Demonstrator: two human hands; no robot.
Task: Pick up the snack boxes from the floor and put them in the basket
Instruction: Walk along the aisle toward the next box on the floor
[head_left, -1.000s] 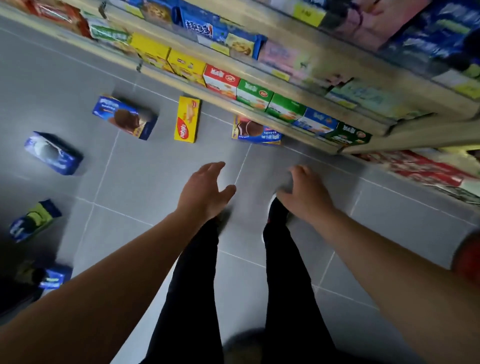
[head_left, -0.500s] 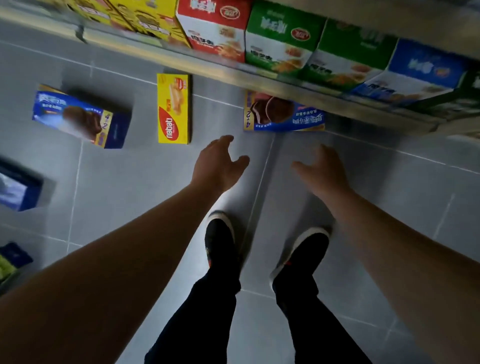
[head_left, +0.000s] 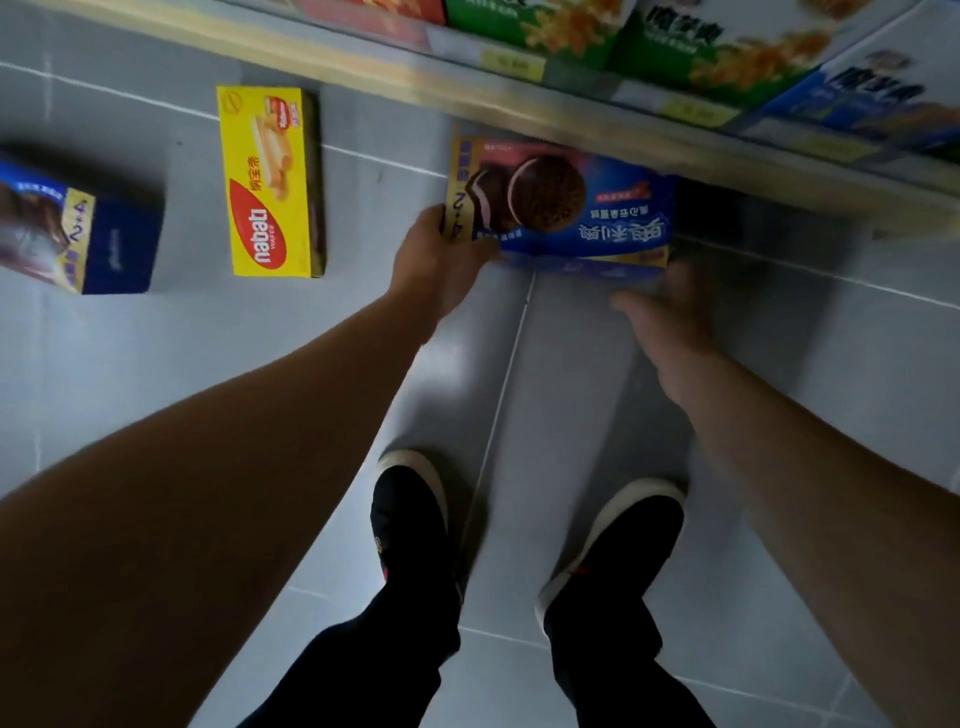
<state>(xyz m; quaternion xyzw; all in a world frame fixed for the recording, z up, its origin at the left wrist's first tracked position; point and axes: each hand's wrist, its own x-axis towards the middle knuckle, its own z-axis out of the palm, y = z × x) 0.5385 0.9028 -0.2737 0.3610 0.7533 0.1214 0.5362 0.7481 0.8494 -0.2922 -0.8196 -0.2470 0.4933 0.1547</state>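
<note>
Your left hand (head_left: 441, 260) grips the left end of the blue sandwich-cookie box (head_left: 563, 210), thumb on its printed top and fingers curled under the near edge, while the box sits at the foot of the shelf (head_left: 571, 111) with its far side tucked beneath the shelf's lip. Your right hand (head_left: 670, 306) is at the box's near right corner; the fingers reach the box edge, but blur keeps you from telling whether they are curled round it or only touching. The yellow wafer box (head_left: 272, 182) lies flat on the grey tiled floor (head_left: 156, 364) to the left, well apart from the blue one, its long side running away from you. Further left, a dark blue snack box (head_left: 78, 234) lies on the floor, partly cut off by the frame edge. On the shelf above stand green boxes (head_left: 649, 36) and a blue and white box (head_left: 878, 88) in a row. Your two black shoes (head_left: 410, 525) with pale soles stand on the tiles below your arms, toes pointing at the shelf
</note>
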